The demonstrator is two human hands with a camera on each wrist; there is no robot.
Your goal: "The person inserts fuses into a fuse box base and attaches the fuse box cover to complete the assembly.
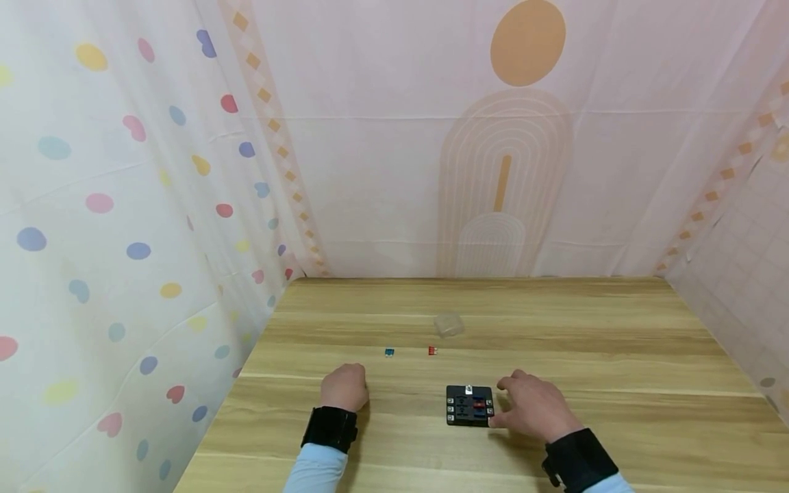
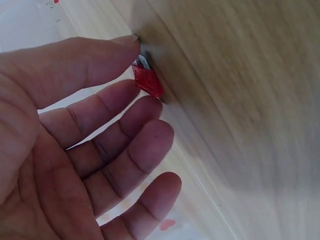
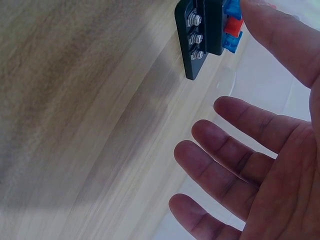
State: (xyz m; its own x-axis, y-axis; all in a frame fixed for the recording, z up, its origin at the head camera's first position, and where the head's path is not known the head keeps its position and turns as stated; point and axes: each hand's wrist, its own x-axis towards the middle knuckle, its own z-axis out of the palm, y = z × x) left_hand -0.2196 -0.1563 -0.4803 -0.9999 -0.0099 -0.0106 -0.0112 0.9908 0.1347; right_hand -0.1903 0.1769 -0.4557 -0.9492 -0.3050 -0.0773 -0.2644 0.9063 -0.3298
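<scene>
My left hand [image 1: 345, 388] is low over the table, left of the black fuse block [image 1: 456, 415]. In the left wrist view its thumb and index finger pinch a small red blade fuse [image 2: 147, 81], metal prongs toward the thumb; the head view hides this fuse behind the hand. My right hand [image 1: 537, 407] is at the block's right side, thumb tip right at its edge, fingers relaxed and spread apart. Blue, red and blue fuses [image 3: 233, 26] sit in the block's right side, beside silver screw terminals [image 3: 195, 38].
A blue blade fuse [image 1: 389, 352] and another red blade fuse [image 1: 433, 350] lie on the wooden table [image 1: 604, 342] beyond the block. Behind them sits a clear plastic cover [image 1: 448, 324]. Patterned curtains [image 1: 382, 192] stand along the table's back and sides.
</scene>
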